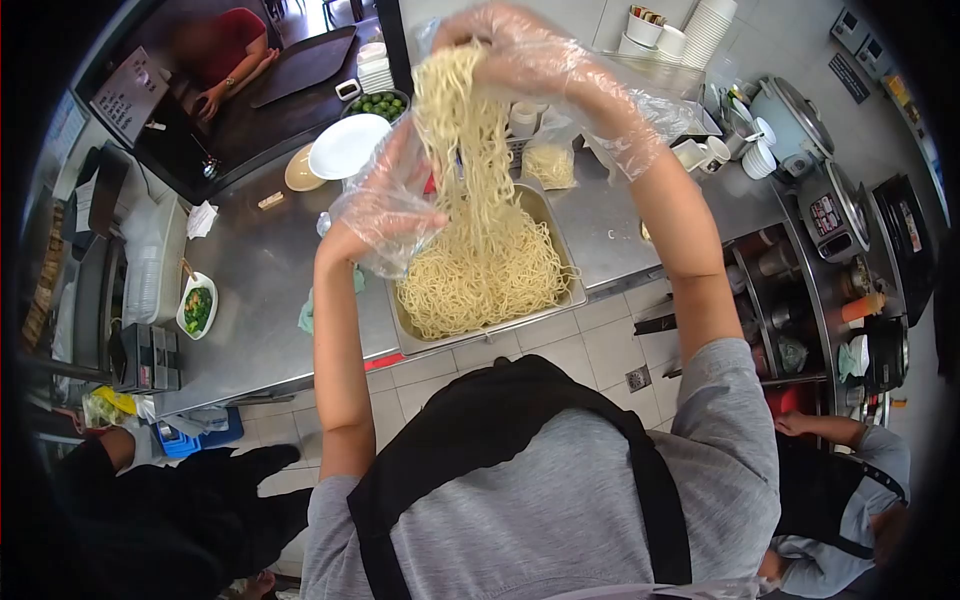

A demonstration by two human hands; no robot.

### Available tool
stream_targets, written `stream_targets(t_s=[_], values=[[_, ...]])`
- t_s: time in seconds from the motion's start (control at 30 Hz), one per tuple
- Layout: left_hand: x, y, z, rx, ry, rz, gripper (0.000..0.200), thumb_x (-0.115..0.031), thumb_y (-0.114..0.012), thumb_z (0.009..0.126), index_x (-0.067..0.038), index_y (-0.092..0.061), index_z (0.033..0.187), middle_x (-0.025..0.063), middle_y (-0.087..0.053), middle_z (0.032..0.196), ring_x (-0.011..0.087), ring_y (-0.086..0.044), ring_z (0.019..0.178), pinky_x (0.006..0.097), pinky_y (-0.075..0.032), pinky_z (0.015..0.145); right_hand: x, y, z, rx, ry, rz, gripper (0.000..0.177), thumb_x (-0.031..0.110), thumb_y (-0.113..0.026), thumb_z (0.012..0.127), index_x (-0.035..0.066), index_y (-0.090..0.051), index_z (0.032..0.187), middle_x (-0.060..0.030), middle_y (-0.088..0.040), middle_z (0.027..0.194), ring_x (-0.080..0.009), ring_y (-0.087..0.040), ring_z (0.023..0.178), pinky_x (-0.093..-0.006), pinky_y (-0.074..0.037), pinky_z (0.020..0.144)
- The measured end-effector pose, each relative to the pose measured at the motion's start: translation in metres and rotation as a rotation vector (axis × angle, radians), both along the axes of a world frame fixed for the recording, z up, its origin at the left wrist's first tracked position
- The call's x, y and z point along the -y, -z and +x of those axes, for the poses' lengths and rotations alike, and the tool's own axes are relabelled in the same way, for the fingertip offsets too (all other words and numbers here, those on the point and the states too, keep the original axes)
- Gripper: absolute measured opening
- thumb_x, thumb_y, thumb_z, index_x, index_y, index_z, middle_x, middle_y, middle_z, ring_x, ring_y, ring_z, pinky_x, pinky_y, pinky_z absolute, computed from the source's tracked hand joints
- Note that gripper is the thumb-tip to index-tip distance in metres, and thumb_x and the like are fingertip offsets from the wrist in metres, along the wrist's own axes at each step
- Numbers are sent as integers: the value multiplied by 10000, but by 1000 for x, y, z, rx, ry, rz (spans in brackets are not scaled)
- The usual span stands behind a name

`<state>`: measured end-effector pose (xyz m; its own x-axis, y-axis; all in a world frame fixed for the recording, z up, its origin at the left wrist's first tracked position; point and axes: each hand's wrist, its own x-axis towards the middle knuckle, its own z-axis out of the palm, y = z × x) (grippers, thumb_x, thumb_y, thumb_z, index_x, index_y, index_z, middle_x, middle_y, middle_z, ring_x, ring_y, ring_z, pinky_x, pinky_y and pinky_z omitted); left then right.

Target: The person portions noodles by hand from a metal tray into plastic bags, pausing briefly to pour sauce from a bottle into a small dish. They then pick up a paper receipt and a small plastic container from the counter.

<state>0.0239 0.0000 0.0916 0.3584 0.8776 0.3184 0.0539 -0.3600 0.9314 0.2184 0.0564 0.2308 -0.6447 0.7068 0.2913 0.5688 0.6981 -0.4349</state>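
Observation:
Raised high, my right hand (pixel 520 55), in a clear plastic glove, is closed on the top of a long bunch of noodles (pixel 462 125). The strands hang down into a deep metal tray (pixel 578 298), which holds a heap of pale yellow noodles (pixel 485 285). Lower and to the left, my left hand (pixel 385 205), also in a clear glove, is beside the hanging strands. Its thumb is spread toward them; the other fingers are partly hidden by the crinkled plastic.
Behind the tray is a plastic bag of noodles (pixel 549 167). On the steel counter (pixel 255 330) are a white plate (pixel 348 146) and a bowl of greens (pixel 197 306). Rice cookers (pixel 833 213) stand right. Co-workers are at lower left and right; another person (pixel 225 60) is beyond the hatch.

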Motion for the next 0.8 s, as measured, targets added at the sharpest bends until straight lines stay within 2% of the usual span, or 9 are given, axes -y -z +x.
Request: stream_targets(t_s=[0.1, 0.23, 0.3, 0.37, 0.47, 0.53, 0.6, 0.67, 0.8], values=[[-20, 8, 6, -131, -91, 28, 1106, -184, -845, 564, -35, -160, 1419, 150, -423, 1324, 233, -400, 1237, 343, -291, 1063, 2, -16, -7, -90, -78, -140, 238, 158, -681, 748, 50, -635, 954, -52, -641, 892, -142, -606, 784, -232, -484, 741], [-36, 36, 60, -54, -114, -7, 894, -182, -800, 617, -28, -324, 1357, 124, -551, 1180, 201, -532, 1063, 299, -384, 973, -26, -1, 15, -760, -508, -244, 291, 137, -635, 765, 6, -602, 1022, -72, -636, 927, -172, -615, 806, -317, -493, 761], [-50, 67, 66, 4, -162, 83, 765, -170, -761, 662, -31, -393, 1318, 109, -582, 1131, 184, -571, 977, 281, -417, 921, -67, 35, 18, -1015, -53, 182, 270, 122, -610, 792, -5, -597, 1029, -88, -639, 937, -187, -626, 803, -305, -507, 737], [-57, 84, 65, 71, -315, 78, 640, -157, -715, 713, -37, -445, 1280, 96, -600, 1098, 166, -588, 911, 268, -438, 875, -76, 58, 36, -982, 217, 179, 278, 57, -596, 789, 23, -587, 1064, -89, -645, 942, -187, -636, 812, -293, -527, 705], [-55, 44, 33, 84, -157, -177, 473, -131, -623, 815, -50, -472, 1256, 71, -620, 1047, 146, -585, 926, 275, -474, 839, -42, 90, 87, -766, 280, -408, 492, -102, -576, 734, 79, -526, 1189, -61, -649, 995, -183, -642, 891, -272, -560, 675], [-50, 13, 32, 59, -95, -251, 429, -98, -579, 828, -82, -492, 1248, 48, -626, 1022, 134, -588, 925, 278, -487, 820, -18, 118, 83, -647, -10, -715, 643, -3, -693, 675, 71, -463, 1271, -106, -582, 1170, -225, -541, 1114, -350, -434, 969], [-72, 26, 45, -85, -109, -180, 447, -78, -578, 804, -88, -496, 1244, 39, -632, 999, 134, -592, 905, 282, -485, 817, -18, 166, 65, -126, -59, -514, 831, 193, -794, 646, 38, -367, 1342, -131, -445, 1324, -218, -403, 1247, -357, -329, 1042], [-100, 51, 62, -384, -204, 90, 525, -68, -577, 781, -108, -454, 1290, 63, -591, 1116, 170, -579, 969, 290, -475, 839, 30, 176, 35, -735, -150, -866, 793, 175, -736, 715, -26, -301, 1348, -155, -462, 1285, -221, -492, 1154, -340, -388, 997], [-63, 17, 45, -194, -195, 381, 896, -259, -724, 677, -157, -241, 1425, 162, -434, 1336, 260, -490, 1137, 349, -353, 1005, 39, 145, 22, -1229, -128, -906, 646, 154, -657, 762, 4, -341, 1306, -126, -517, 1199, -205, -510, 1130, -312, -412, 973]])
